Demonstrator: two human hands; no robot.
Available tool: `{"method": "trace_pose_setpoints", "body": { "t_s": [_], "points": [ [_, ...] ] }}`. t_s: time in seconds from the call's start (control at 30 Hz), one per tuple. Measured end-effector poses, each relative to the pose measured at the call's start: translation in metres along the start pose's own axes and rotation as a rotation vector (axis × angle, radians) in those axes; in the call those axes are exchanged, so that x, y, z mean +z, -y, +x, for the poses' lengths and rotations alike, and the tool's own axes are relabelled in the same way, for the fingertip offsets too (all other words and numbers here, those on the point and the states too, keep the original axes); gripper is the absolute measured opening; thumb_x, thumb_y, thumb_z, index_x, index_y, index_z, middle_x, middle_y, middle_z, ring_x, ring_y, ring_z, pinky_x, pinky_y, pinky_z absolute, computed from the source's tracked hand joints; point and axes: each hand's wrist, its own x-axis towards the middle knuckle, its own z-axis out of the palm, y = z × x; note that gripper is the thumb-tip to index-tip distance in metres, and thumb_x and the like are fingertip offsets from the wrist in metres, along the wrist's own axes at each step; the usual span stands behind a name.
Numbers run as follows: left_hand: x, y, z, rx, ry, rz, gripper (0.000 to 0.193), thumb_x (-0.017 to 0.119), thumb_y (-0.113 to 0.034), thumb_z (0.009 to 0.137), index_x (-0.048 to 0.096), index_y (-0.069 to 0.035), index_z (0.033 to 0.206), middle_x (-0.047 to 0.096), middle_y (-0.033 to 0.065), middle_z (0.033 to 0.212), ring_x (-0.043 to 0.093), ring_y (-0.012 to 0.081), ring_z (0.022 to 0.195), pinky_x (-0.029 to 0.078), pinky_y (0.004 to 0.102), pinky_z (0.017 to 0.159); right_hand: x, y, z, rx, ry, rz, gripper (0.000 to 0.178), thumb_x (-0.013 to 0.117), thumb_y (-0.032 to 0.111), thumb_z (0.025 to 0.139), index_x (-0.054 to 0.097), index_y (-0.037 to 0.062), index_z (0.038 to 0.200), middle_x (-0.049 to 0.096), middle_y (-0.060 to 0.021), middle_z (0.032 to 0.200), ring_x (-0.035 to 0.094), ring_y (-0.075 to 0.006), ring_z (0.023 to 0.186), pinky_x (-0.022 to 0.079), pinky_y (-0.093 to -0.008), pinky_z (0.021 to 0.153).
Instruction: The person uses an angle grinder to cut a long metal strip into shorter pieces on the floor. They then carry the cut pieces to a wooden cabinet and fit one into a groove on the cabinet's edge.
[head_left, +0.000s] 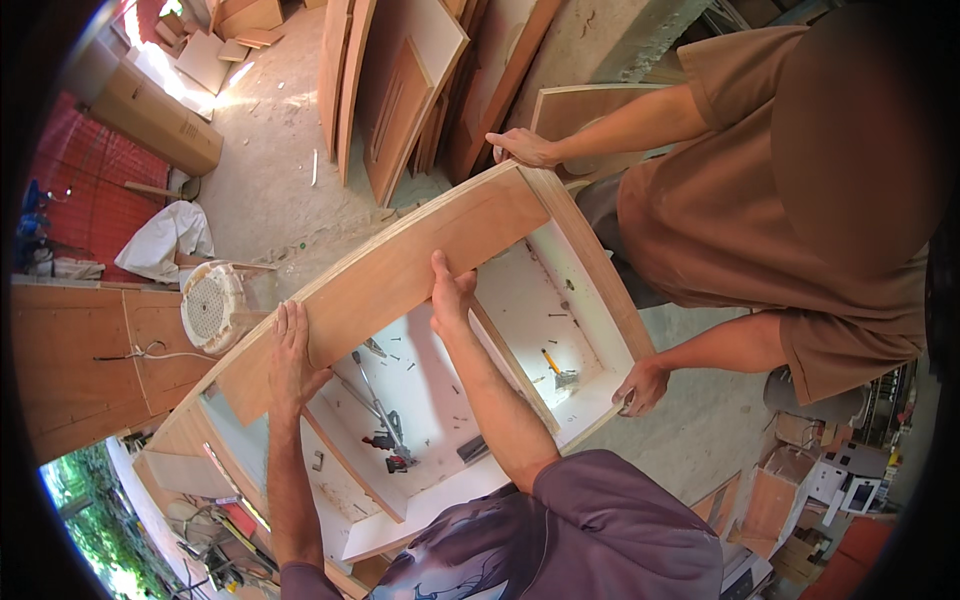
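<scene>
Resting across the wooden board [385, 275] at its left end, the left hand [292, 362] is spread. The right hand [453, 297] touches its near edge, grip unclear. It spans the far side of the cabinet [592, 260].

The palm sides of my left hand [288, 365] and right hand [453, 295] are hidden where they meet the plywood board [385, 270]. My right forearm [505, 410] obscures part of the cabinet [605, 275]; my shirt [620, 510] covers some of its near edge. The co-worker's head [860, 140] is blurred. Leaning panels [425, 55] are cut off above. Scattered metal bits [557, 316] are too small to identify.
</scene>
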Motion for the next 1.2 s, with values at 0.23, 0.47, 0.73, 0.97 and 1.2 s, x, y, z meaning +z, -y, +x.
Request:
{"method": "trace_pose_setpoints", "body": {
  "t_s": [0.23, 0.47, 0.73, 0.97, 1.2],
  "points": [
    [0.008, 0.008, -0.003, -0.049, 0.012, -0.044, 0.121, 0.087, -0.005, 0.067, 0.031, -0.002, 0.175, 0.037, 0.0273, 0.177, 0.029, 0.0439, 0.167, 0.030, 0.0501, 0.138, -0.021, -0.007, -0.009, 0.021, 0.135, -0.021, 0.076, 0.081, 0.025, 0.102, 0.037, 0.0029, 0.159, 0.059, -0.0151, 0.145, 0.064, -0.0250, 0.126, 0.063, -0.0464, 0.093],
    [0.016, 0.016, -0.012, -0.001, -0.036, -0.039, 0.120, 0.090, -0.020, 0.072, 0.029, 0.001, 0.174, 0.034, 0.0241, 0.179, 0.024, 0.0418, 0.170, 0.020, 0.0497, 0.141, -0.034, 0.023, -0.115, -0.972, 0.607, -1.294, 0.115, 0.089, 0.010, 0.085, 0.023, 0.0094, 0.178, 0.023, -0.0271, 0.181, 0.023, -0.0432, 0.168, 0.022, -0.0624, 0.135],
    [0.024, 0.012, -0.013, -0.027, -0.125, 0.128, 0.117, 0.093, -0.025, 0.068, 0.039, 0.002, 0.168, 0.040, 0.0212, 0.176, 0.029, 0.0392, 0.168, 0.021, 0.0513, 0.141, 0.044, 0.012, -0.038, -1.479, 1.104, -1.678, 0.081, 0.060, 0.003, 0.100, 0.030, 0.0048, 0.176, 0.023, -0.0301, 0.181, 0.018, -0.0526, 0.168, 0.013, -0.0635, 0.137],
    [0.031, 0.008, -0.017, -0.042, -0.202, 0.153, 0.109, 0.093, -0.026, 0.071, 0.045, 0.000, 0.165, 0.043, 0.0201, 0.174, 0.035, 0.0378, 0.165, 0.024, 0.0552, 0.139, 0.039, 0.000, -0.030, -1.578, 1.074, -1.619, 0.080, 0.060, 0.001, 0.099, 0.034, 0.0081, 0.175, 0.030, -0.0320, 0.177, 0.025, -0.0536, 0.165, 0.016, -0.0677, 0.135],
    [0.028, 0.005, -0.044, -0.016, -0.256, 0.127, 0.089, 0.082, -0.012, 0.083, 0.050, -0.021, 0.166, 0.045, 0.0196, 0.171, 0.041, 0.0357, 0.161, 0.033, 0.0651, 0.121, 0.032, 0.016, -0.054, -1.642, 1.214, -1.533, 0.061, 0.069, 0.008, 0.098, 0.065, 0.0310, 0.155, 0.041, -0.0303, 0.161, 0.039, -0.0488, 0.151, 0.026, -0.0657, 0.124]
  ]
}}
